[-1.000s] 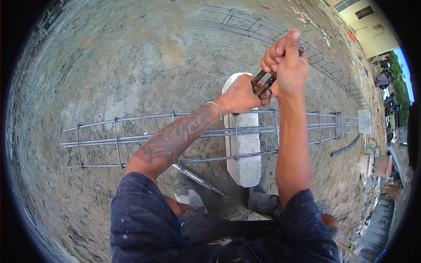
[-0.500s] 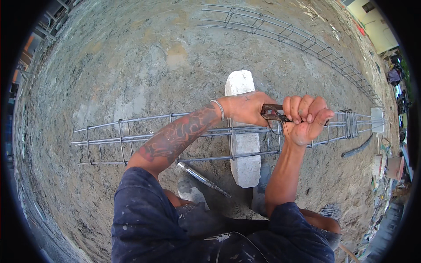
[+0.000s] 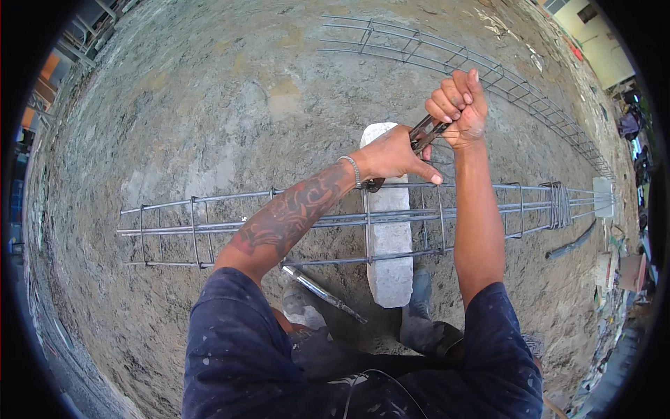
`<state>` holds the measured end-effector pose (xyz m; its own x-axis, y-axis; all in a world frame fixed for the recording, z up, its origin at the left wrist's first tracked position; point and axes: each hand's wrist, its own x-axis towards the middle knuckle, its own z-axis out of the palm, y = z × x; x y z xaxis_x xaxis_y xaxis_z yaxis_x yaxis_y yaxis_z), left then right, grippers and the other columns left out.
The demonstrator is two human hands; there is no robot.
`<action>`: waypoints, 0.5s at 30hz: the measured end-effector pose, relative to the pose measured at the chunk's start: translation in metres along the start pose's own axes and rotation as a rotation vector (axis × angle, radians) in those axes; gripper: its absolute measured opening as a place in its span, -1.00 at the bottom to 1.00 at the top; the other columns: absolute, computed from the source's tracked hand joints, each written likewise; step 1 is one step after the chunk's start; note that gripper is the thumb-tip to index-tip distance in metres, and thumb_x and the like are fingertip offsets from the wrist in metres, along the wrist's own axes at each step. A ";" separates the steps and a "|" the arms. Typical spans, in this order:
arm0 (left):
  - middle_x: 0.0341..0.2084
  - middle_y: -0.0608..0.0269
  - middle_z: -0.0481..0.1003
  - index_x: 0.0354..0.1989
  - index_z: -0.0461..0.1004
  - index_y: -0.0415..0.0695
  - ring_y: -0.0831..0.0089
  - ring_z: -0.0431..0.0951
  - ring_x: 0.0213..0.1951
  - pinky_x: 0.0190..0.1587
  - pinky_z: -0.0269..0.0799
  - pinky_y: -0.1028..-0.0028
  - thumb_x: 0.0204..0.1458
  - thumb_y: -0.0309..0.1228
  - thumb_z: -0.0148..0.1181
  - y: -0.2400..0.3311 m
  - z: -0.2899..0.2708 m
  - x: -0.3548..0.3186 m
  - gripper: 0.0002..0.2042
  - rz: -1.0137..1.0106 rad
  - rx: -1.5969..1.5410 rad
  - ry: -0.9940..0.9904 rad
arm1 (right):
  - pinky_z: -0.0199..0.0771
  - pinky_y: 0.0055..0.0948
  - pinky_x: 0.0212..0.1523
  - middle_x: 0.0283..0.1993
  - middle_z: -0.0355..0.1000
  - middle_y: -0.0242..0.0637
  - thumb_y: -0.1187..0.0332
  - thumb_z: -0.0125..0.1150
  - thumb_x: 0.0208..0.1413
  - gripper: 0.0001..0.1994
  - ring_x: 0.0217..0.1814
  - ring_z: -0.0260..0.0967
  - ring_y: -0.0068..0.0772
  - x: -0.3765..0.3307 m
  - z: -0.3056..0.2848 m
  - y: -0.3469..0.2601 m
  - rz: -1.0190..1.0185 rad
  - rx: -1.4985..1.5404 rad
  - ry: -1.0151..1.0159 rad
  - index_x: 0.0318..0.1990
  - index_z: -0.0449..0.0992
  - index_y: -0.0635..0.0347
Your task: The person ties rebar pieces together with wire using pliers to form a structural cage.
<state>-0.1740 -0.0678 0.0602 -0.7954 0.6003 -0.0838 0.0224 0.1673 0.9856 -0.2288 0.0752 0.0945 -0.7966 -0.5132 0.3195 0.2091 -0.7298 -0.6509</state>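
My right hand (image 3: 460,105) is closed round the handles of dark metal pincers (image 3: 427,134), raised beyond the near rebar cage (image 3: 481,208). Across the lower part of the same tool lies my left hand (image 3: 396,155), its fingers curled round it and its thumb stretched out. A dark end, apparently the pincers' head, shows under the left wrist, against the cage's far bar. Thin wire (image 3: 447,162) hangs in a loose loop between the hands. The cage rests across a pale concrete block (image 3: 391,244). My left palm and most of its fingers are hidden.
A shiny metal rod-like tool (image 3: 324,293) lies on the ground near my boots (image 3: 419,300). Beyond, a second rebar cage (image 3: 460,59) curves to the right. A coil of wire (image 3: 560,206) is wrapped on the near cage's right part; a pale block (image 3: 603,197) supports that end.
My right hand has swung up and away from the cage, tilting the pincers from nearly level to slanting up. My left hand has shifted slightly left, its thumb now stretched out.
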 end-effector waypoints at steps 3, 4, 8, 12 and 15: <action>-0.74 0.42 0.26 -0.64 0.29 -0.12 0.55 0.24 -0.66 -0.57 0.18 0.50 -0.40 -0.15 0.45 -0.001 0.003 0.007 -0.57 -0.064 0.107 0.072 | -0.07 -0.66 -0.72 -0.76 -0.10 -0.57 0.10 -0.17 0.21 -0.59 -0.78 -0.19 -0.70 0.001 -0.015 0.002 -0.030 0.128 -0.035 -0.68 0.10 -0.01; -0.74 0.42 0.26 -0.64 0.29 -0.12 0.55 0.24 -0.66 -0.57 0.18 0.50 -0.40 -0.15 0.45 -0.001 0.003 0.008 -0.57 -0.069 0.100 0.069 | -0.07 -0.66 -0.72 -0.76 -0.10 -0.57 0.10 -0.17 0.21 -0.59 -0.78 -0.19 -0.70 0.000 -0.016 0.002 -0.026 0.130 -0.027 -0.68 0.10 -0.01; -0.78 0.40 0.26 -0.65 0.28 -0.13 0.56 0.26 -0.67 -0.57 0.20 0.50 -0.38 -0.16 0.44 0.003 0.000 0.009 -0.58 -0.078 0.140 0.051 | -0.05 -0.67 -0.72 -0.76 -0.09 -0.57 0.09 -0.15 0.21 -0.58 -0.78 -0.17 -0.72 -0.002 -0.025 0.002 -0.069 0.148 0.015 -0.68 0.09 -0.02; -0.78 0.37 0.27 -0.65 0.28 -0.14 0.52 0.30 -0.66 -0.55 0.23 0.48 -0.38 -0.14 0.44 0.001 0.001 0.012 -0.57 -0.061 0.070 0.047 | 0.01 -0.64 -0.72 -0.74 -0.02 -0.56 0.09 -0.07 0.17 -0.63 -0.77 -0.11 -0.68 0.001 -0.021 -0.003 -0.044 0.046 0.147 -0.63 0.16 0.01; -0.77 0.34 0.29 -0.63 0.28 -0.16 0.47 0.33 -0.65 -0.53 0.27 0.45 -0.37 -0.13 0.44 -0.008 0.002 0.008 -0.56 -0.023 0.069 0.112 | 0.19 -0.56 -0.65 -0.69 0.11 -0.51 0.10 0.11 0.07 -0.70 -0.74 0.05 -0.59 0.006 0.009 -0.001 0.014 -0.400 0.570 -0.50 0.27 0.09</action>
<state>-0.1796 -0.0624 0.0512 -0.8585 0.5057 -0.0853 0.0422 0.2355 0.9710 -0.2285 0.0682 0.1033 -0.9917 -0.1244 -0.0312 0.0840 -0.4457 -0.8912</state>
